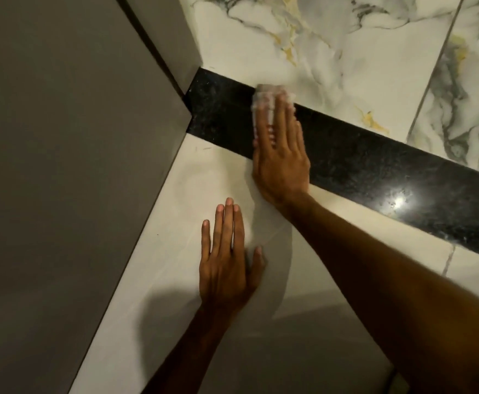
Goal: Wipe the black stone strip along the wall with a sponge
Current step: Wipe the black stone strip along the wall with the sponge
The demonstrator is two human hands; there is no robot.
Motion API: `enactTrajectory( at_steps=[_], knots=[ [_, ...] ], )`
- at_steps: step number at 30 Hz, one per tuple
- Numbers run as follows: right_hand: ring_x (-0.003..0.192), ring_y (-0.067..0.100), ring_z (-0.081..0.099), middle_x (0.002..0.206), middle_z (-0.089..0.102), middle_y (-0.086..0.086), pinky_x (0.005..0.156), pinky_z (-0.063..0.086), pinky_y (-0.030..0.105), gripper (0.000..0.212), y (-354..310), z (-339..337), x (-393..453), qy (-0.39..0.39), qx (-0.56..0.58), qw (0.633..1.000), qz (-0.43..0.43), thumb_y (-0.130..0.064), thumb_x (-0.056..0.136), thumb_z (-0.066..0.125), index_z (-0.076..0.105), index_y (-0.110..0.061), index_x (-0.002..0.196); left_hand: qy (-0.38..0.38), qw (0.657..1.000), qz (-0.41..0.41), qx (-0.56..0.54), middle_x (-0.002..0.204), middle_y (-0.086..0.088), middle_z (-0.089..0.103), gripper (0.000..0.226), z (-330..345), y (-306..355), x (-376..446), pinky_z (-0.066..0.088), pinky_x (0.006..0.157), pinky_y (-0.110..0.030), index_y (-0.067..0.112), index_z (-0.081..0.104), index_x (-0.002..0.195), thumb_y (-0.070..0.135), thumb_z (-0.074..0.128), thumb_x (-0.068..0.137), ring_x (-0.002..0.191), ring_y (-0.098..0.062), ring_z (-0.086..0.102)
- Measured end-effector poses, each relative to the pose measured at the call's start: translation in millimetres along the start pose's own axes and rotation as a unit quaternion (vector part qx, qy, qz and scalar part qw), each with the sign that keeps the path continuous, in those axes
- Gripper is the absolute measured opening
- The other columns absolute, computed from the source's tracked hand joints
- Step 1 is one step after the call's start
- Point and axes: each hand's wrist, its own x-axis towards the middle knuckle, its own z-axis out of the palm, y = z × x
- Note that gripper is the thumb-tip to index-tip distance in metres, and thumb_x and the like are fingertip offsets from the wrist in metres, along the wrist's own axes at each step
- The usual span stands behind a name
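Note:
The black stone strip (pixel 374 169) runs diagonally from the grey panel's corner at upper middle down to the right edge, with a bright glare spot near the right. My right hand (pixel 281 155) lies flat across the strip near its left end, fingers straight, pressing a pale sponge (pixel 268 93) against the stone. Only the sponge's top edge shows past the fingertips, and it is blurred. My left hand (pixel 226 260) rests flat on the plain pale tile below the strip, fingers together, holding nothing.
A grey panel (pixel 70 166) fills the left side and meets the strip at a corner. Marbled white tiles with grey and yellow veins (pixel 346 52) lie above the strip. A plain pale tile (pixel 175 265) lies below it, with hand shadows on it.

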Motion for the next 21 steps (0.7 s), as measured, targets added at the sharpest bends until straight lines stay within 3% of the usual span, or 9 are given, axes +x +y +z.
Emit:
enactTrajectory(
  at_steps=[3, 5, 7, 10, 12, 16, 21],
  knots=[
    [0.173, 0.033, 0.002, 0.186, 0.000, 0.016, 0.143, 0.016, 0.050, 0.068, 9.9, -6.8, -25.9, -0.032, -0.022, 0.991, -0.125, -0.035, 0.117, 0.032, 0.006, -0.018, 0.177, 0.002, 1.000, -0.011, 0.006, 0.177, -0.012, 0.032, 0.078, -3.0, 0.2, 0.3, 0.020, 0.137, -0.050, 0.007, 0.036, 0.167, 0.042, 0.059, 0.101, 0.166, -0.029, 0.028],
    [0.174, 0.031, 0.001, 0.186, -0.001, 0.014, 0.142, 0.016, 0.049, 0.069, 28.7, -15.5, -50.5, -0.043, -0.038, 0.989, -0.138, -0.034, 0.117, 0.034, 0.005, -0.018, 0.177, 0.010, 1.000, -0.008, 0.008, 0.177, -0.012, 0.032, 0.076, -7.0, -0.8, 0.3, 0.027, 0.135, -0.052, 0.008, 0.038, 0.166, 0.041, 0.059, 0.102, 0.165, -0.028, 0.030],
    [0.173, 0.032, 0.003, 0.186, 0.002, 0.016, 0.142, 0.020, 0.053, 0.067, 39.5, -18.0, -59.6, -0.035, -0.043, 0.995, -0.083, -0.033, 0.117, 0.034, 0.008, -0.017, 0.177, 0.014, 1.000, -0.009, 0.016, 0.177, -0.011, 0.030, 0.072, -9.1, -5.3, -0.4, 0.029, 0.134, -0.053, 0.009, 0.037, 0.167, 0.043, 0.053, 0.105, 0.165, -0.028, 0.029],
    [0.173, 0.034, 0.001, 0.185, -0.001, 0.019, 0.142, 0.015, 0.052, 0.066, 18.7, -17.2, -26.3, 0.011, -0.007, 0.997, 0.072, -0.032, 0.119, 0.031, 0.006, -0.015, 0.177, 0.009, 1.000, -0.009, 0.007, 0.180, -0.009, 0.026, 0.072, -8.0, -11.1, -3.1, 0.022, 0.137, -0.051, 0.012, 0.033, 0.169, 0.047, 0.044, 0.107, 0.168, -0.025, 0.022],
    [0.173, 0.034, -0.004, 0.185, -0.006, 0.020, 0.143, 0.010, 0.051, 0.067, -7.9, -9.6, 10.8, 0.023, 0.027, 0.995, 0.094, -0.033, 0.119, 0.028, 0.000, -0.012, 0.177, 0.013, 1.000, -0.006, 0.003, 0.181, -0.008, 0.024, 0.073, -3.1, -15.7, -3.9, 0.016, 0.139, -0.048, 0.012, 0.030, 0.170, 0.046, 0.046, 0.108, 0.169, -0.023, 0.018],
    [0.173, 0.035, -0.005, 0.185, -0.008, 0.019, 0.143, 0.010, 0.051, 0.071, -57.1, 6.1, 54.3, -0.025, 0.024, 0.998, -0.055, -0.034, 0.117, 0.030, -0.003, -0.014, 0.177, 0.006, 1.000, -0.021, -0.009, 0.181, -0.006, 0.023, 0.072, 1.7, -17.9, -0.5, 0.012, 0.139, -0.046, 0.015, 0.030, 0.171, 0.045, 0.048, 0.108, 0.169, -0.020, 0.017],
    [0.173, 0.029, -0.004, 0.186, -0.005, 0.012, 0.143, 0.016, 0.051, 0.072, -30.2, -8.0, -15.8, -0.076, -0.001, 0.978, -0.195, -0.030, 0.118, 0.040, 0.001, -0.020, 0.177, 0.033, 0.999, -0.035, -0.019, 0.177, -0.007, 0.032, 0.070, -8.3, -9.5, -3.2, 0.028, 0.134, -0.055, 0.013, 0.037, 0.167, 0.038, 0.059, 0.105, 0.166, -0.023, 0.028]
  ],
)
